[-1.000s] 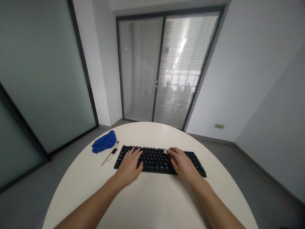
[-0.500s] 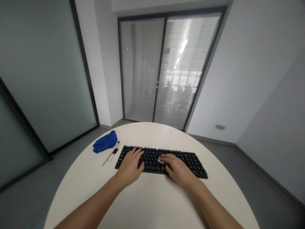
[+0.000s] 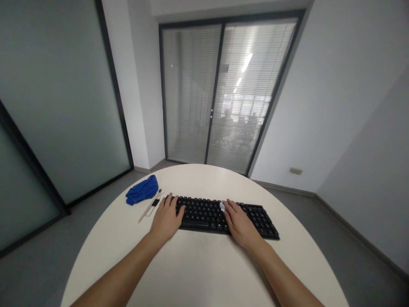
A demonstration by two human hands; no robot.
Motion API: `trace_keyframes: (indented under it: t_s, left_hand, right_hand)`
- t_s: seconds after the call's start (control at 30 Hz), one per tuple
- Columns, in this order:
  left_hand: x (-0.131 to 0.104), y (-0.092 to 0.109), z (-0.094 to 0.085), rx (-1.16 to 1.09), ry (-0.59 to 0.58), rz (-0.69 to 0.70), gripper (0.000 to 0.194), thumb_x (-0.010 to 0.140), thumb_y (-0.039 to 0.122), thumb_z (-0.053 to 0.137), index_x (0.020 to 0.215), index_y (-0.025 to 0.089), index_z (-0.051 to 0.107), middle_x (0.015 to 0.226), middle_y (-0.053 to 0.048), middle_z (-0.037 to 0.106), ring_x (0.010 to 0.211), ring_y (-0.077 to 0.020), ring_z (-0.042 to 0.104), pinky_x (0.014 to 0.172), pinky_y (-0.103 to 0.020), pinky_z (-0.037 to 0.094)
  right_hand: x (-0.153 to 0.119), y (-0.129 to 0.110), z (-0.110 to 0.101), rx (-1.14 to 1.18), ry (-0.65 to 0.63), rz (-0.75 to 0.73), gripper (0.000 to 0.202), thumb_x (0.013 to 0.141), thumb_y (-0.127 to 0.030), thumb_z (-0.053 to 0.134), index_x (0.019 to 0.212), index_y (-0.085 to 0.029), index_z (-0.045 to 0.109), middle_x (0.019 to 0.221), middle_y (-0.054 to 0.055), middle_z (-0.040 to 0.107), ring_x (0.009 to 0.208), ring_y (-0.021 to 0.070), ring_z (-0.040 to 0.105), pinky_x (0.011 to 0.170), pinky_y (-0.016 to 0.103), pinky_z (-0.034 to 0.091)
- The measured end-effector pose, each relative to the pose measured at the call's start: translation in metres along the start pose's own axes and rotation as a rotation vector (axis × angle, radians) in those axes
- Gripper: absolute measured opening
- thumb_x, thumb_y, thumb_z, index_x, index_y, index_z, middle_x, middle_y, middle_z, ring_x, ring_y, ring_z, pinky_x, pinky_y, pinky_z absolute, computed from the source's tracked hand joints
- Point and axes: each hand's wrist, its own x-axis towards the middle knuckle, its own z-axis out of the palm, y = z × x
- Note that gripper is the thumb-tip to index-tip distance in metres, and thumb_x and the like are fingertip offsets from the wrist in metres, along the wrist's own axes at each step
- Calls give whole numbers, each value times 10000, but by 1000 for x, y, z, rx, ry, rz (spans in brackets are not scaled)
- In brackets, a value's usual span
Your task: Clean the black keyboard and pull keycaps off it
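A black keyboard (image 3: 201,215) lies across the round white table. My left hand (image 3: 165,218) rests flat on its left end, fingers stretched out and thumb apart. On the keys right of the middle, my right hand (image 3: 239,224) presses a small white wipe (image 3: 222,206) under its fingertips. Most of the wipe is hidden by the fingers; I cannot tell whether it is paper or cotton.
Left of the keyboard lie a slim brush (image 3: 149,207) and a small tool with a black middle (image 3: 155,203). Behind them is a crumpled blue cloth (image 3: 142,190). The table's (image 3: 198,264) curved edge runs around everything.
My left hand has slid left to the keyboard's end. My right hand has moved the white wipe slightly up and right, toward the upper key rows.
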Motion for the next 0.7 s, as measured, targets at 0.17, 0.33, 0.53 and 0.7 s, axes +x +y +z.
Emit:
trace_keyframes:
  t_s: [0.17,0.33,0.53,0.7]
  left_hand:
    - [-3,3,1,3,-7,51,509,945,387,420,1359,108,517,1457,-147,466,1346,-358,391,1109,-488,338]
    - [-7,9,-1,-1,-33,158,476,946,320,404,1358,117,531,1430,-126,503,1308,-343,423,1105,-481,340]
    - [-9,15,-7,-80,-49,197,434,950,307,415,1325,156,574,1352,-105,568,1209,-296,483,1065,-450,381]
    - [-9,15,-7,-100,-48,191,428,933,312,444,1315,175,579,1335,-98,572,1193,-300,476,1052,-453,391]
  right_hand:
    - [-4,-9,6,-27,-10,9,532,997,-401,339,1407,-92,477,1493,184,407,1387,289,375,1158,465,308]
    - [-1,-5,8,-56,5,30,598,984,-484,351,1395,-71,488,1489,185,411,1403,307,342,1159,481,301]
    - [3,0,9,-53,29,85,515,980,-365,371,1331,-30,547,1429,206,484,1352,310,415,1145,486,334]
    - [4,-8,1,43,-52,39,472,934,-173,352,1345,-25,531,1421,198,494,1337,266,445,1160,448,329]
